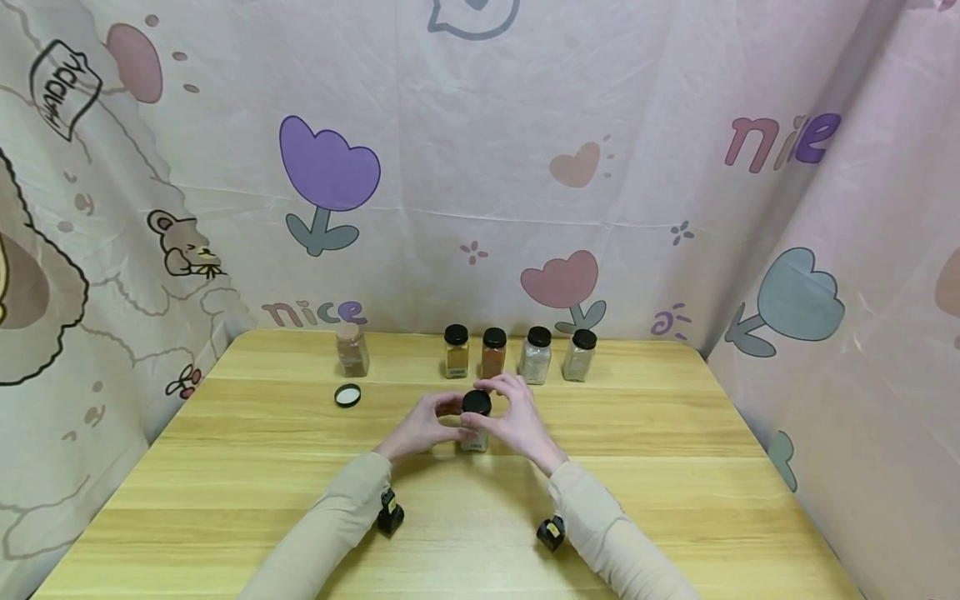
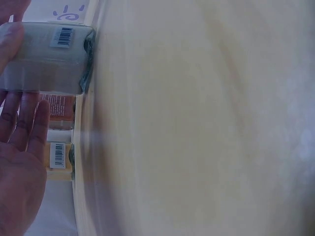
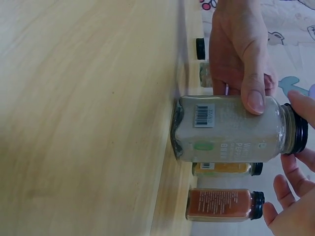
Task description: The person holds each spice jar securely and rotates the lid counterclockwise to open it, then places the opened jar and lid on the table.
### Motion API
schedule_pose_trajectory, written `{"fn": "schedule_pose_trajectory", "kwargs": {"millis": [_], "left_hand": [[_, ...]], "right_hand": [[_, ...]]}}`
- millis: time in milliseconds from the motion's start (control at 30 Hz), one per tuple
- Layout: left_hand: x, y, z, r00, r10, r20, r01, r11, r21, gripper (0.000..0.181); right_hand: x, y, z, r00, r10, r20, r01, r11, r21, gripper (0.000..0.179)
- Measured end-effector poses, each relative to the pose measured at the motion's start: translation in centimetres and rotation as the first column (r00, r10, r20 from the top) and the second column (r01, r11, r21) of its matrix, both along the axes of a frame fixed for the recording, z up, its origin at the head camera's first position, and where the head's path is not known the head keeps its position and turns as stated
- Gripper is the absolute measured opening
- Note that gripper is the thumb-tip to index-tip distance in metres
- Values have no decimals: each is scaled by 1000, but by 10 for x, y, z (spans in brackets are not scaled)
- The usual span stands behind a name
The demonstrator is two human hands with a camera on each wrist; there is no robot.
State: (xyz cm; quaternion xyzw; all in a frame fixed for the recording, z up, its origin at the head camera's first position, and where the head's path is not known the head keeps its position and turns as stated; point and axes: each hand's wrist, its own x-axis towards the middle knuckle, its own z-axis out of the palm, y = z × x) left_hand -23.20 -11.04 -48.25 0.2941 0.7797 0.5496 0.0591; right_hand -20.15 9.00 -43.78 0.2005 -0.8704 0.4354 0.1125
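Observation:
A clear square jar of pale powder [image 3: 221, 132] stands near the middle of the table, its print partly reading "PEPPER". My left hand [image 1: 422, 429] holds the jar from the left side, with its thumb [image 3: 254, 98] against the near face and the other fingers partly hidden behind. From the right, my right hand [image 1: 519, 423] grips the jar's black lid [image 3: 298, 129] between thumb and fingers. The lid sits on the jar's mouth. In the left wrist view the jar's barcode label [image 2: 62, 37] shows near its base.
Behind the hands stand black-lidded jars: one yellow [image 1: 457, 354], one orange-red [image 1: 492, 357] and two pale ones [image 1: 536, 358], [image 1: 578, 358]. At the back left is a brownish jar [image 1: 353, 354] without a black lid. A loose lid [image 1: 347, 395] lies before it, white inside facing up.

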Motion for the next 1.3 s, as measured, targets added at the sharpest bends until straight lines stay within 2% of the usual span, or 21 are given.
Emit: {"fn": "schedule_pose_trajectory", "kwargs": {"millis": [700, 1067, 1300], "left_hand": [[-1, -1, -1, 1000, -5, 8, 5, 1000, 7, 52], [0, -1, -1, 1000, -9, 16, 8, 1000, 14, 56], [0, -1, 0, 1000, -2, 25, 2, 1000, 12, 55]], "right_hand": [[-5, 5, -3, 994, 105, 18, -103, 991, -84, 46], [-6, 6, -5, 989, 142, 30, -135, 975, -176, 45], [10, 4, 21, 982, 183, 51, -166, 957, -237, 41]]}}
